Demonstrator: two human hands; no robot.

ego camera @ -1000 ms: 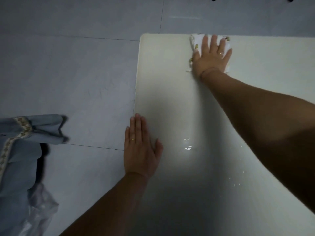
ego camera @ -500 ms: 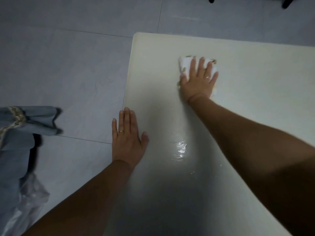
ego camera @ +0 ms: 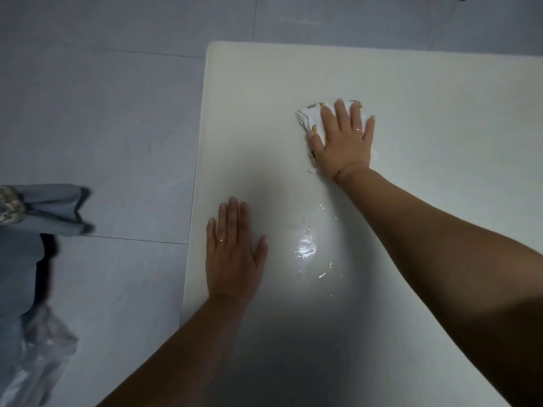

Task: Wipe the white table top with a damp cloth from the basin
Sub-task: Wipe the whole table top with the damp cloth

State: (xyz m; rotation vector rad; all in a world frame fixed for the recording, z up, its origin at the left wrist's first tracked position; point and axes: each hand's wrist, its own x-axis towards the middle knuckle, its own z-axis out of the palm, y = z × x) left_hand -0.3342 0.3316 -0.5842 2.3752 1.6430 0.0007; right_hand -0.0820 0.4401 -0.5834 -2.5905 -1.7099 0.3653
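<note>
A white table top (ego camera: 440, 92) fills the right of the view, with its left edge running down the middle. My right hand (ego camera: 343, 142) presses flat, fingers straight, on a white cloth (ego camera: 308, 116) with small yellow marks, in the table's far middle part. Most of the cloth is hidden under the palm. My left hand (ego camera: 232, 254) rests flat on the table near its left edge, holding nothing. A wet shiny patch (ego camera: 305, 245) lies between the two hands.
Grey tiled floor (ego camera: 102, 113) lies left of and beyond the table. At the left edge are light blue fabric (ego camera: 44, 210) with a patterned trim and a crumpled clear plastic bag (ego camera: 38, 356). No basin is in view.
My right hand has drawn the cloth back from the table's far edge toward me. The left hand stays flat near the left edge.
</note>
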